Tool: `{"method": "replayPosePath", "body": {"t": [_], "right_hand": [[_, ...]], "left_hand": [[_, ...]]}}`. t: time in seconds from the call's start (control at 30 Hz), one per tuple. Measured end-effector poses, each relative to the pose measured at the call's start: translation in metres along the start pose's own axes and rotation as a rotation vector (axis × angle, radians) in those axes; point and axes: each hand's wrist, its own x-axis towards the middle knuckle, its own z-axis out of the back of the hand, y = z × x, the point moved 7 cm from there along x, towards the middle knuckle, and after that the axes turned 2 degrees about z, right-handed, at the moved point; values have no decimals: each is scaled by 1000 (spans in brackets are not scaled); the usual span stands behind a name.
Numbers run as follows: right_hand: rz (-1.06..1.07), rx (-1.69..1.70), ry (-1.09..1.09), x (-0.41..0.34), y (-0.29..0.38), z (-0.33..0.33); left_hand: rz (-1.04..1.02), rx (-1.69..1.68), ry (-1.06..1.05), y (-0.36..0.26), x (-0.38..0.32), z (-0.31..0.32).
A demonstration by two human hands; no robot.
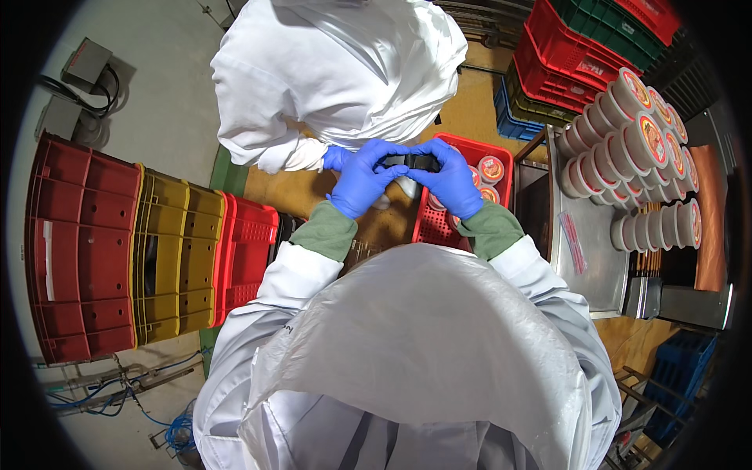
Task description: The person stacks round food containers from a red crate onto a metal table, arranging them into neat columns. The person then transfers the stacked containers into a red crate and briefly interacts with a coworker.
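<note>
A small black object [409,161], seemingly an electronic device, is held level between both hands. My left hand [363,179], in a blue glove, pinches its left end between thumb and fingers. The blue-gloved right hand [449,179] grips the other end, and the two thumbs nearly meet at the middle. Fingers cover much of the object, so its exact kind is hard to tell. Below and beyond my right hand is a red plastic crate [509,176] containing several lidded plastic tubs [491,169].
Ahead stands a person in white workwear [346,70], a blue-gloved hand [336,157] beside my left. Stacked crates [176,252] rise at left; more crates [564,76] stand at upper right. Lidded tubs [640,141] are stacked on a steel table [599,282] at right.
</note>
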Motion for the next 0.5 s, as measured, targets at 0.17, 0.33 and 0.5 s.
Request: {"method": "replayPosePath", "body": {"t": [0.17, 0.33, 0.5], "right_hand": [[-83, 32, -31, 0, 3, 3], [-48, -24, -13, 2, -5, 4], [-225, 236, 29, 1, -15, 3]], "left_hand": [[-225, 374, -35, -27, 2, 3], [-242, 414, 38, -30, 4, 0], [291, -125, -36, 4, 7, 6]]}}
